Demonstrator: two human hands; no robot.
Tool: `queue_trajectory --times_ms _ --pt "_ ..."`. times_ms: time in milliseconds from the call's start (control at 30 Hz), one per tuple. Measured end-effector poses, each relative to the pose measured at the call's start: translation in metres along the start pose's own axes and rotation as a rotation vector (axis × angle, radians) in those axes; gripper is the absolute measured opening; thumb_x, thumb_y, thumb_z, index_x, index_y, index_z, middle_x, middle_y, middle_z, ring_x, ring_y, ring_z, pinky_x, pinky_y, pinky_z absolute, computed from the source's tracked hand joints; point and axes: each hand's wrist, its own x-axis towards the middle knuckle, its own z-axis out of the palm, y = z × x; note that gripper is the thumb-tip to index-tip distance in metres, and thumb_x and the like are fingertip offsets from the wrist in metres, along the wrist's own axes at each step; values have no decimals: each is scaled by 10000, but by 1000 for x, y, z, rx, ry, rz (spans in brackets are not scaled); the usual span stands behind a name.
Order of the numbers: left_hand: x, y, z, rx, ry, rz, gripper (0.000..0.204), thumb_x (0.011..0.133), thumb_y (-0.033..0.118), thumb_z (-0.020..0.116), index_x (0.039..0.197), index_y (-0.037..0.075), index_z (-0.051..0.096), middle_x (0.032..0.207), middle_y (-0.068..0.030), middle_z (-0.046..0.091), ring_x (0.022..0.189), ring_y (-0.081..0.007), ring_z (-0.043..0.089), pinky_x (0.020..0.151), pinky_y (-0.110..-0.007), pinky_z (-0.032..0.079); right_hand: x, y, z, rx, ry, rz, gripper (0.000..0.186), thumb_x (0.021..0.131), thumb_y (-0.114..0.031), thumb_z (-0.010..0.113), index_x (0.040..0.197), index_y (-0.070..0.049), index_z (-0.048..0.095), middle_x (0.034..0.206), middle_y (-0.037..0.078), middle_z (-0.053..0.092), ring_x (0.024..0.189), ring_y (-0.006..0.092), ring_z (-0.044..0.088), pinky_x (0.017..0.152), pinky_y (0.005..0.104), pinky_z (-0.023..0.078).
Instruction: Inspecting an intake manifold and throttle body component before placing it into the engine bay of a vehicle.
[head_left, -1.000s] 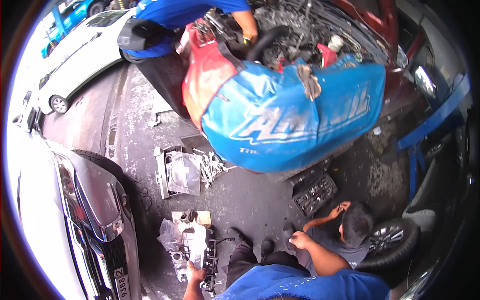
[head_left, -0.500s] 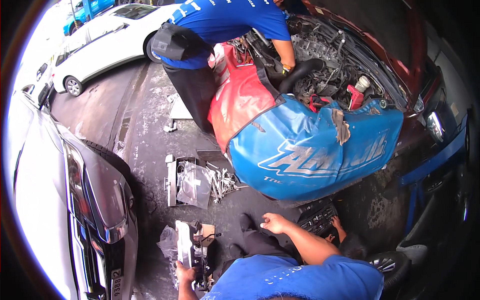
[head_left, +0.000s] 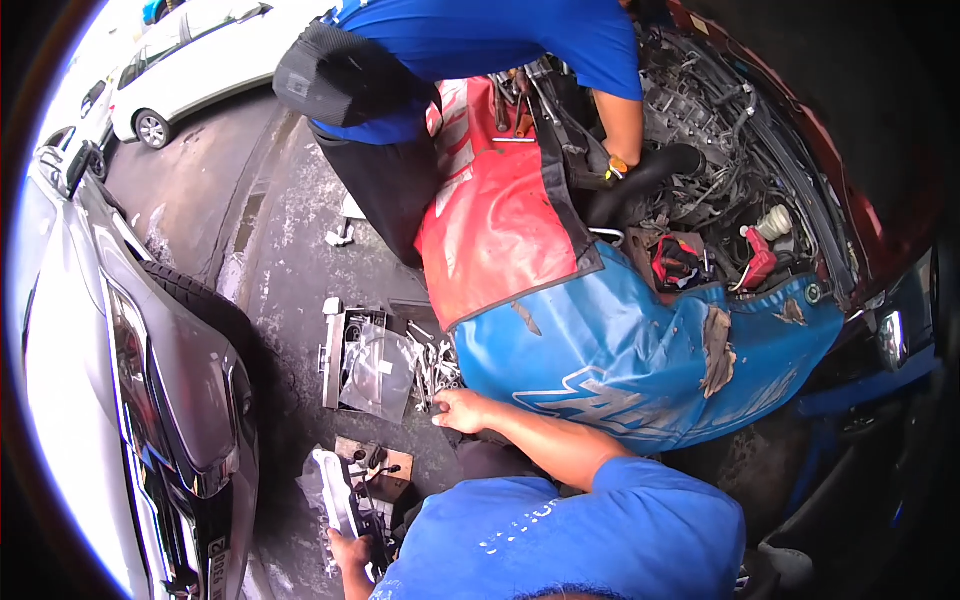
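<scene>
My left hand is closed round the lower end of a long silver metal part. That part has a dark assembly along its side and lies by a piece of cardboard and clear plastic. My right hand reaches out over the floor, its fingers partly curled but apart, at the near edge of a pile of wrenches. Nothing shows clearly in its grasp. Beside the pile, an open metal toolbox is partly covered by a clear plastic sheet.
A co-worker in a blue shirt leans into the open engine bay ahead. Red and blue fender covers drape the car's side. A silver car stands close on my left, a white car farther off.
My right hand has moved left and forward to the wrenches. My body has shifted forward, now hiding the black tool case and the other person's hands at lower right. My left hand keeps its grip.
</scene>
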Motion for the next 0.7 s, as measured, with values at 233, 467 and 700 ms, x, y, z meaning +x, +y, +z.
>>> queue_trajectory --times_ms 233,467,700 --pt "-15 24 20 -65 15 -79 900 557 129 772 1339 -82 381 1216 -308 576 1147 -439 580 1044 -420 427 42 -14 -11 -34 -148 -48 593 887 -324 691 1339 22 525 1215 206 644 1144 362 617 965 432 501" --pt "21 -48 45 1 15 -62 808 603 100 781 1297 -58 398 1173 -310 586 1100 -434 593 1010 -459 434 53 -6 -7 11 -181 -7 576 870 -348 712 1337 -44 564 1256 205 637 1176 358 609 980 439 498" --pt "24 -23 26 51 -51 -147 808 617 128 785 1280 -119 393 1206 -332 568 1150 -432 575 1026 -449 425 51 -13 -25 105 -146 -47 586 868 -326 717 1338 -19 548 1250 211 637 1170 361 612 977 432 502"
